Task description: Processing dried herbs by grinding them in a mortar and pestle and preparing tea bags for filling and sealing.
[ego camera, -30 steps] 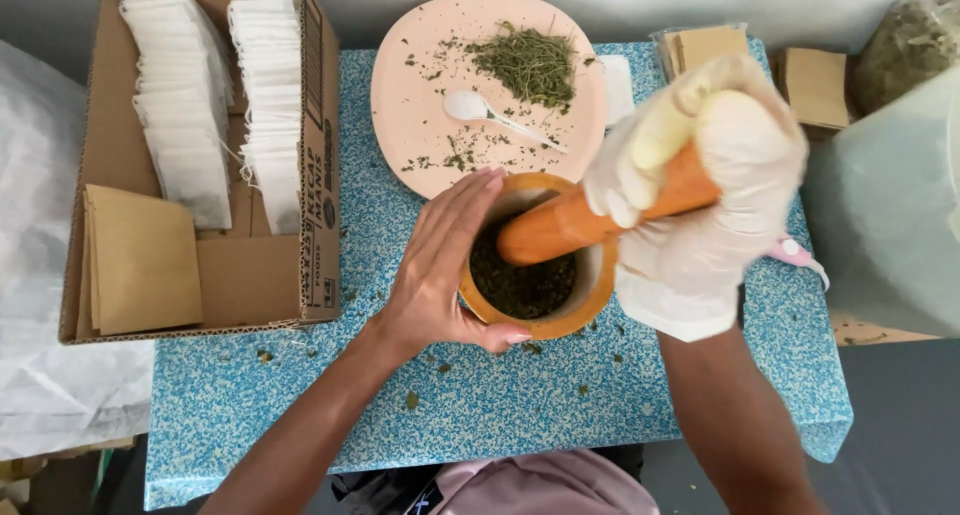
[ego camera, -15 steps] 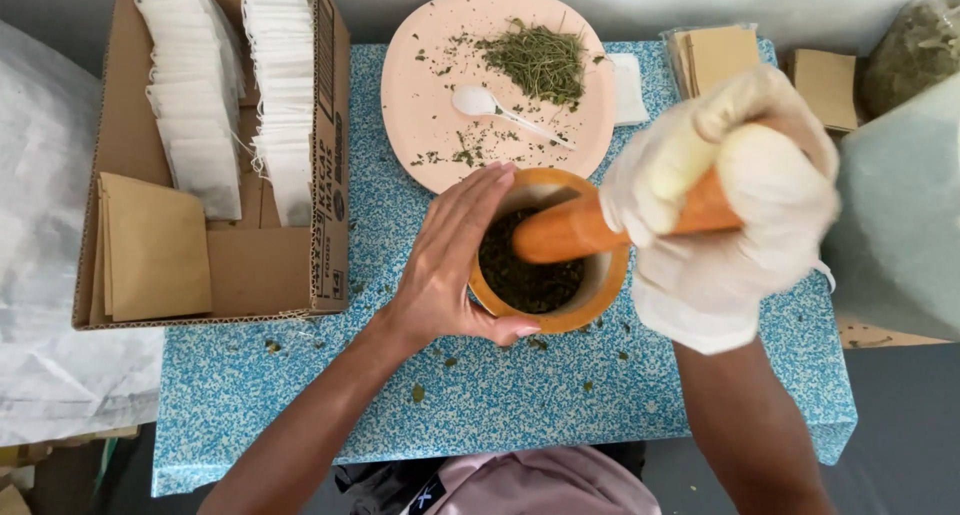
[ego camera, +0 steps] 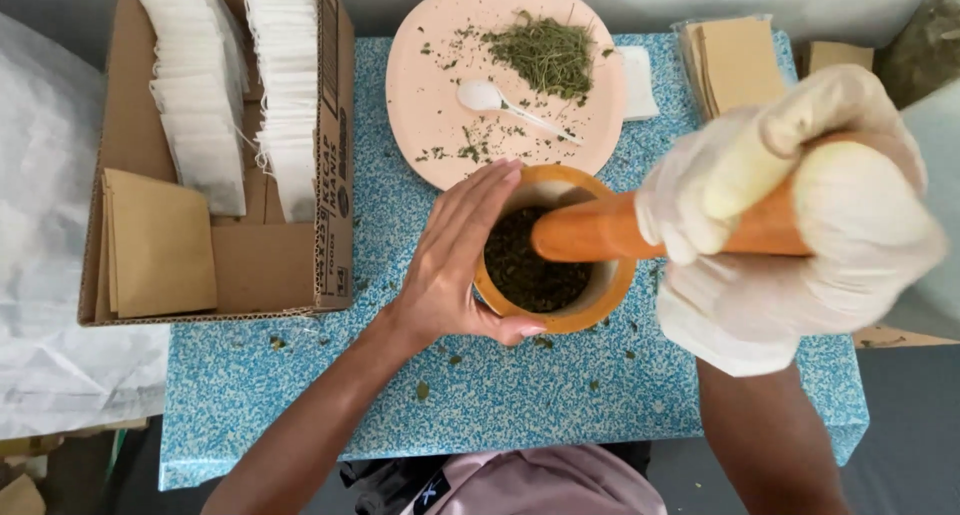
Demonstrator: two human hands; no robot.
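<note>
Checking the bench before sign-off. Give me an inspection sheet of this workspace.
Surface: blue speckled table, with dry leaf crumbs scattered near the mortar.
Job's things: wooden mortar holding dark crushed herbs; wooden pestle angled into it.
Clutter: pink plate with green herbs and a white spoon; cardboard box of white filter bags and brown envelopes; further brown envelopes at the back.
Grips: left hand, bare, cupped against the mortar's side; right hand, in a white glove, closed round the pestle.
Cables: nothing seen.
Surroundings: white plastic sheeting at left; pale bulky object at right, partly hidden.
</note>
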